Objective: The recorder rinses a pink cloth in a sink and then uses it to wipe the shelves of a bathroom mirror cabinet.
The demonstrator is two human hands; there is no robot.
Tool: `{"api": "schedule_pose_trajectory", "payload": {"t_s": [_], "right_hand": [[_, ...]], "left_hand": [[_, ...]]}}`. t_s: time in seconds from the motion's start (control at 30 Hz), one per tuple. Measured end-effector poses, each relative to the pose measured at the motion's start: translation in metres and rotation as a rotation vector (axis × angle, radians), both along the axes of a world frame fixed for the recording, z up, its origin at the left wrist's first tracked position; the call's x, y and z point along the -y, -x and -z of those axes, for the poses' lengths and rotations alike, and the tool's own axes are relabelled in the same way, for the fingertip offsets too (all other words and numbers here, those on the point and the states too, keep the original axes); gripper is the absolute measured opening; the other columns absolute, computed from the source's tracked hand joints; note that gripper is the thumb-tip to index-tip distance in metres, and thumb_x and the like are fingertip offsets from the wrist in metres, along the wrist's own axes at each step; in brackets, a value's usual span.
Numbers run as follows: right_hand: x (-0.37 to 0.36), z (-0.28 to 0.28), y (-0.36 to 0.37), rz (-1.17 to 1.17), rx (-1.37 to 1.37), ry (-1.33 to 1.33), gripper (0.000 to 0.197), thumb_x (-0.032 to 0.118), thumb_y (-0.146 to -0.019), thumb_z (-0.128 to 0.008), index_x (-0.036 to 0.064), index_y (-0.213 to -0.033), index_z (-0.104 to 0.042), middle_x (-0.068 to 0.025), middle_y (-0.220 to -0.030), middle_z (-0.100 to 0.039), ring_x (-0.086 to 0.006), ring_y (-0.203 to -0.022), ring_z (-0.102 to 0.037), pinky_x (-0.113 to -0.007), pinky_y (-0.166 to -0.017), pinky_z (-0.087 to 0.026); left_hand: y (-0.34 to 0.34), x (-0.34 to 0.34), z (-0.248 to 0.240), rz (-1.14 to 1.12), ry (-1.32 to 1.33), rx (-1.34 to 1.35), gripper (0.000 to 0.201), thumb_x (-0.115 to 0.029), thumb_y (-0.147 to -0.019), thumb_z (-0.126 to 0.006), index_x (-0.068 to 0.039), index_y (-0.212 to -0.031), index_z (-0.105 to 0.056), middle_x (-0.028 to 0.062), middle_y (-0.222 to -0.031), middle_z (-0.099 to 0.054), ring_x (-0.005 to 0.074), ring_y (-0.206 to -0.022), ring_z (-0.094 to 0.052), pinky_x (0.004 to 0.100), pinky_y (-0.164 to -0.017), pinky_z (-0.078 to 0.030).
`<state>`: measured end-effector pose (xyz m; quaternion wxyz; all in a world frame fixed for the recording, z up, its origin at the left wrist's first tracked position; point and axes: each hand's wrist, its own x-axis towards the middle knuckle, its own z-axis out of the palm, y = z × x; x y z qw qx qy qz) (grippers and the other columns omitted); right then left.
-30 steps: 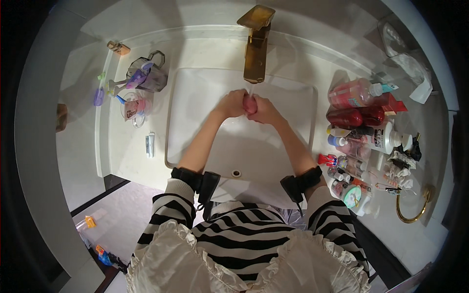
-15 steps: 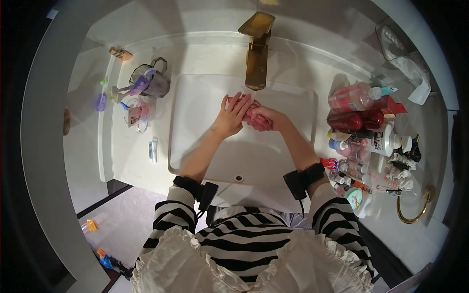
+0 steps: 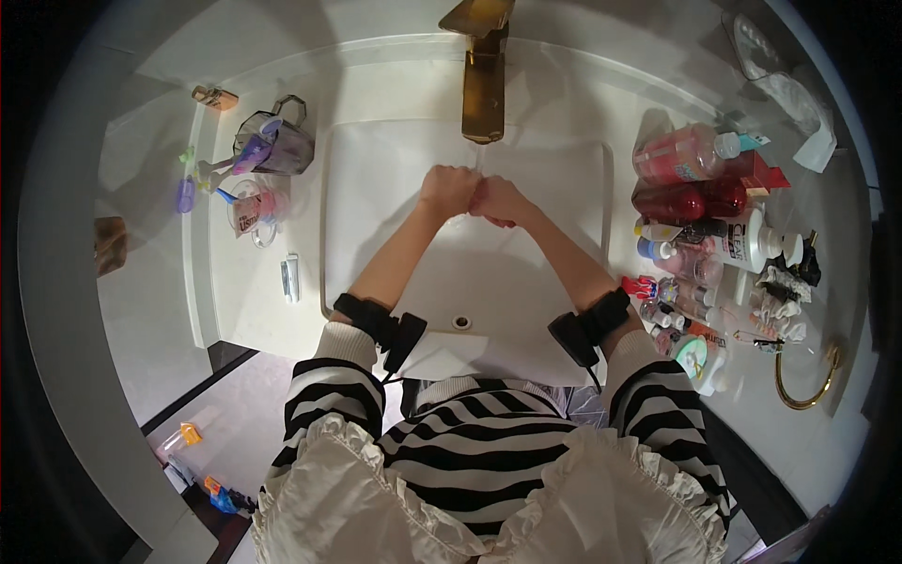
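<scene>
Over the white washbasin (image 3: 376, 244), both my hands are closed and pressed close together just below the spout of the gold faucet (image 3: 484, 99). My left hand (image 3: 448, 192) and my right hand (image 3: 503, 201) grip a crumpled pink cloth (image 3: 478, 198), of which only a little shows between them. A thin stream of water runs from the spout down onto the hands. Most of the cloth and my fingertips are hidden. Black bands with small boxes sit on both forearms.
Pink and red bottles (image 3: 681, 155), smaller jars and crumpled tissues crowd the counter right of the basin. A gold ring (image 3: 806, 402) hangs at far right. To the left stand a grey glass jug (image 3: 287, 150), a clear cup (image 3: 256, 207) and a small tube (image 3: 290, 279).
My hands have closed into fists around the cloth, which is now mostly covered; my left fingers were spread over it before. Things in view sit slightly higher, except near the lower edge.
</scene>
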<state>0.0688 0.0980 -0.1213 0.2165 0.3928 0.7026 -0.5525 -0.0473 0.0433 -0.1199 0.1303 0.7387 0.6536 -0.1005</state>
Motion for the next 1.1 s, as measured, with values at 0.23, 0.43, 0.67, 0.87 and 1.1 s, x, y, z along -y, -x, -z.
{"api": "schedule_pose_trajectory", "payload": {"t_s": [0.23, 0.43, 0.67, 0.87, 1.1], "right_hand": [[0.005, 0.032, 0.001, -0.077, -0.418, -1.158, 0.013, 0.019, -0.065, -0.058, 0.0135, -0.077, -0.058, -0.0051, -0.056, -0.054, -0.0238, -0.052, -0.055, -0.034, -0.048, -0.044], [0.002, 0.005, 0.007, -0.363, -0.475, -1.116, 0.008, 0.02, -0.066, -0.055, 0.0148, -0.071, -0.053, -0.0058, -0.061, -0.056, -0.0232, -0.055, -0.058, -0.035, -0.047, -0.045], [-0.005, 0.008, 0.012, -0.587, -0.642, -1.137, 0.008, 0.023, -0.071, -0.051, 0.0165, -0.074, -0.051, -0.0055, -0.061, -0.055, -0.0237, -0.054, -0.058, -0.035, -0.046, -0.045], [0.008, 0.023, -0.002, -0.54, -0.546, -1.197, 0.013, 0.025, -0.072, -0.051, 0.0146, -0.08, -0.052, -0.005, -0.075, -0.056, -0.0218, -0.068, -0.059, -0.035, -0.053, -0.046], [0.022, 0.03, -0.004, -0.147, -0.236, -0.953, 0.027, 0.022, -0.064, -0.062, 0.0143, -0.089, -0.055, -0.0042, -0.082, -0.058, -0.0241, -0.073, -0.059, -0.04, -0.063, -0.046]], "left_hand": [[0.004, 0.0, -0.016, -0.372, 0.222, 0.375, 0.015, -0.018, -0.068, -0.052, -0.003, -0.067, -0.057, 0.0104, -0.058, -0.058, 0.0225, -0.051, -0.058, 0.0322, -0.053, -0.048], [0.001, 0.026, 0.008, -0.791, 0.174, 1.013, 0.007, -0.005, -0.064, -0.05, 0.0, -0.059, -0.048, 0.0093, -0.047, -0.051, 0.0161, -0.034, -0.049, 0.0256, -0.031, -0.037], [-0.016, 0.05, 0.02, -1.196, 0.225, 1.593, 0.006, 0.002, -0.06, -0.048, 0.0, -0.063, -0.052, 0.0073, -0.048, -0.051, 0.0147, -0.034, -0.048, 0.0236, -0.026, -0.03], [-0.027, 0.049, 0.007, -1.081, 0.168, 1.255, 0.005, -0.002, -0.061, -0.05, -0.001, -0.065, -0.053, 0.0058, -0.05, -0.052, 0.0167, -0.041, -0.053, 0.0276, -0.039, -0.041], [-0.033, 0.049, -0.004, -0.927, 0.194, 0.511, 0.044, -0.012, -0.063, -0.06, -0.005, -0.104, -0.048, 0.0084, -0.074, -0.06, 0.0218, -0.079, -0.058, 0.0355, -0.071, -0.044]]}}
